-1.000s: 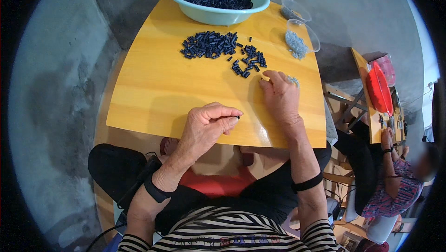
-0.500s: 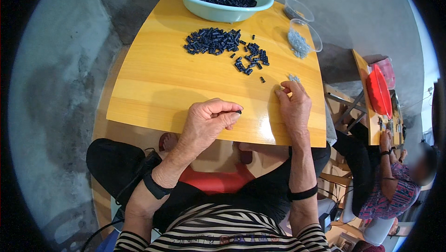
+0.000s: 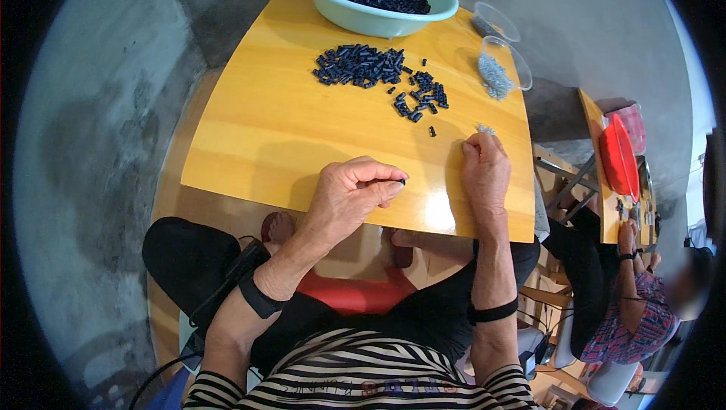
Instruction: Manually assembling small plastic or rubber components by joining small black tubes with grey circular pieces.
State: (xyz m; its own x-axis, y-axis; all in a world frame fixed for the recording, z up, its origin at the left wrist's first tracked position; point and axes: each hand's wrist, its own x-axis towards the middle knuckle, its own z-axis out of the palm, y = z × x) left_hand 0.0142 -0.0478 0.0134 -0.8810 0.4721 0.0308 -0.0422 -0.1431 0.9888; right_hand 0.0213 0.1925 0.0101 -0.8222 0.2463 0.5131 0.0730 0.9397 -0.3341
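Note:
My left hand [image 3: 349, 194] is closed in a pinch over the table's near edge. A small black plastic piece [image 3: 402, 181] pokes out between its thumb and fingertips. Farther right, my right hand [image 3: 486, 175] rests low over the table, thumb and forefinger drawn together. Its fingertips are right by a little heap of small silvery pieces [image 3: 485, 129], and whatever they pinch is too small to tell. Ahead of both hands lies a pile of short black tubular pieces [image 3: 359, 66], with a looser cluster [image 3: 423, 96] to its right and one single piece [image 3: 432, 131] nearer me.
A turquoise basin [image 3: 378, 23] full of black pieces stands at the far edge of the yellow wooden table [image 3: 257, 122]. Two clear plastic tubs [image 3: 522, 69] sit at the far right, the nearer holding silvery pieces. Another person [image 3: 631, 296] works at a table with a red basin [image 3: 620, 156].
The thumb and forefinger of my right hand have come closer together beside the silvery heap. My left hand keeps its pinch on the black piece. The whole view has shifted slightly.

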